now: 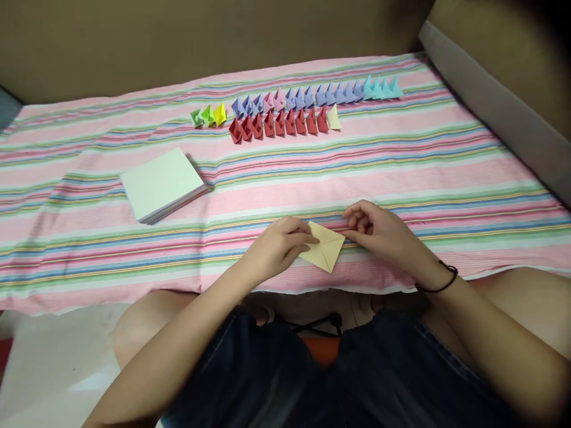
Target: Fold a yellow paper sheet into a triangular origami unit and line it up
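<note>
A pale yellow square of paper [325, 249] with crease lines lies on the striped cloth near its front edge, one corner pointing toward me. My left hand [282, 242] grips its left side, fingers over the paper and hiding that corner. At the opposite corner is my right hand [379, 230], its fingers curled and a fingertip at the paper's edge. A black band circles my right wrist.
Farther back stand rows of small folded paper pieces: red [279, 123], purple [339, 93], turquoise [382, 88], green and yellow [208, 115]. To the left lies a stack of paper [165, 183]. A brown backrest [214, 44] and armrest [499, 113] border the striped cloth [276, 187].
</note>
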Tool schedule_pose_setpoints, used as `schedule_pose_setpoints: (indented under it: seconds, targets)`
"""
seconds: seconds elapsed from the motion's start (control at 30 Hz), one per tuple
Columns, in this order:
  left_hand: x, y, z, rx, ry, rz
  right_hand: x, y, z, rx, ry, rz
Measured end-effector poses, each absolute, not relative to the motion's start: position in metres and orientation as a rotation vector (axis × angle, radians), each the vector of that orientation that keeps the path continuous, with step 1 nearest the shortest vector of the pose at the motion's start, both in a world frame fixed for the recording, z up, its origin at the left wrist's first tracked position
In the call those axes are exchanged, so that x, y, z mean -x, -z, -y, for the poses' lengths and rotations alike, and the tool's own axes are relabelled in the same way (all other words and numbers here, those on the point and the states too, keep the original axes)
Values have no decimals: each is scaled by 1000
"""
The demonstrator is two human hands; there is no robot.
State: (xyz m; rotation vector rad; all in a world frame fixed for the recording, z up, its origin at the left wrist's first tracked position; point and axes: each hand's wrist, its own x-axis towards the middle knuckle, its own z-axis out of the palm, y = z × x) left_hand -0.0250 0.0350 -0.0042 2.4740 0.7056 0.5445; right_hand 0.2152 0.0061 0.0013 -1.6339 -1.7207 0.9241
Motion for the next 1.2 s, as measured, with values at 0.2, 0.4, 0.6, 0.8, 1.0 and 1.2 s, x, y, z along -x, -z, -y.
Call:
schedule_pose_setpoints:
  seconds: [0.2,0.4,0.6,0.8,1.0,1.2]
  targets:
    - [24,3,-37,-2401,-612,-756,-215,-9,-4,1516,-1129,1793]
    - [26,2,-38,-2390,-667,-807,-204,-7,3,1601,-1042,1831]
    - [24,-4,-32,-2462,-644,-847,-200,-8,5,1453,-1004,1793]
    - [11,-22,-11,-1744,-826,-844,-178,-20,19,1185,-591,1781]
    - [11,-16,-14,-1088,-812,-777,-170,-21,22,857,-227,2166]
    - [22,-7,-29,-1634,-607,-1068,-201,-18,9,867,-464,2427]
